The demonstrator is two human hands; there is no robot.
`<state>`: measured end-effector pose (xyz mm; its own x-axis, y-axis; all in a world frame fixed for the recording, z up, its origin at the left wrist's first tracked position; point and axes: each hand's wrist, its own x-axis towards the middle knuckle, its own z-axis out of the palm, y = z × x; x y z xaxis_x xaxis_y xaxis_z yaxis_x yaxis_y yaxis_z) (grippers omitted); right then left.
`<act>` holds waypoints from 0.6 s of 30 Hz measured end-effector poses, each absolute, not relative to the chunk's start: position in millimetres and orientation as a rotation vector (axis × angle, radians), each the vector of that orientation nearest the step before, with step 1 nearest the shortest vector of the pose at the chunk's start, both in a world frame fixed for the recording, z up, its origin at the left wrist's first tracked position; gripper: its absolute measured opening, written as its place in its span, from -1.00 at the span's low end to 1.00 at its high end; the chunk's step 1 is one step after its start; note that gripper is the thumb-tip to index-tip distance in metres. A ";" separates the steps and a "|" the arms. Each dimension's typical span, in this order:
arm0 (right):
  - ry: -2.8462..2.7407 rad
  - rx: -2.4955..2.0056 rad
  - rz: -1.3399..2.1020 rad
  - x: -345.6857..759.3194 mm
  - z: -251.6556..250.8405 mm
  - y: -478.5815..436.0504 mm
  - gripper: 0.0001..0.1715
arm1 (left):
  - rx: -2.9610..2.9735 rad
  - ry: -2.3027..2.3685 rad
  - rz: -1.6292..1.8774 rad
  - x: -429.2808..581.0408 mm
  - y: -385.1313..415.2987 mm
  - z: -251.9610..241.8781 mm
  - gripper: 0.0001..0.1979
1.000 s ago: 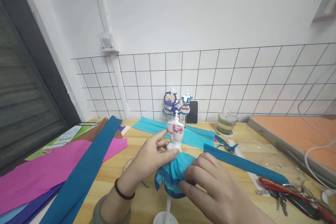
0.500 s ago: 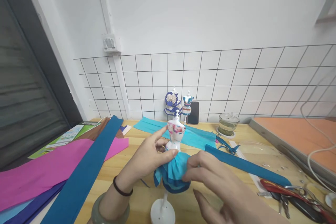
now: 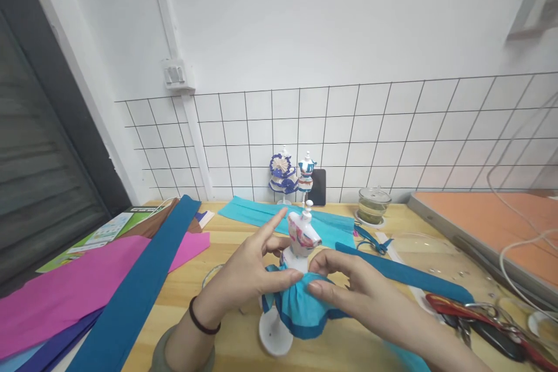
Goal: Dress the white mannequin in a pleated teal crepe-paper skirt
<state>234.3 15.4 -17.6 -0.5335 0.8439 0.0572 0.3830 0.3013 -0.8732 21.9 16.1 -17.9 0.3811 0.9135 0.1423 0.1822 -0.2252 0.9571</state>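
Pinching skirt (image 3: 300, 309); glass cup (image 3: 372, 200) holding liquid (image 3: 371, 215)

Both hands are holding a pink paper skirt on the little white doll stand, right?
Not pink. The head view shows the pleated crepe-paper skirt is turquoise with a darker blue hem. The left hand and right hand do hold it on the little white doll stand.
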 end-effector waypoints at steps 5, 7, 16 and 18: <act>-2.121 -1.123 1.091 233.0 -15.3 15.6 -0.78 | 1.756 0.991 0.920 21.3 19.0 -20.0 0.01; -2.091 -1.124 1.151 233.0 -15.8 15.6 -0.86 | 1.756 0.958 0.894 21.7 19.7 -20.0 -0.01; -2.119 -1.045 1.444 242.6 -20.0 19.9 -0.78 | 1.670 0.857 0.880 21.9 20.7 -21.9 -0.17; -2.113 -1.012 1.454 243.2 -18.9 20.9 -0.68 | 1.686 0.821 0.899 22.1 22.0 -23.9 -0.23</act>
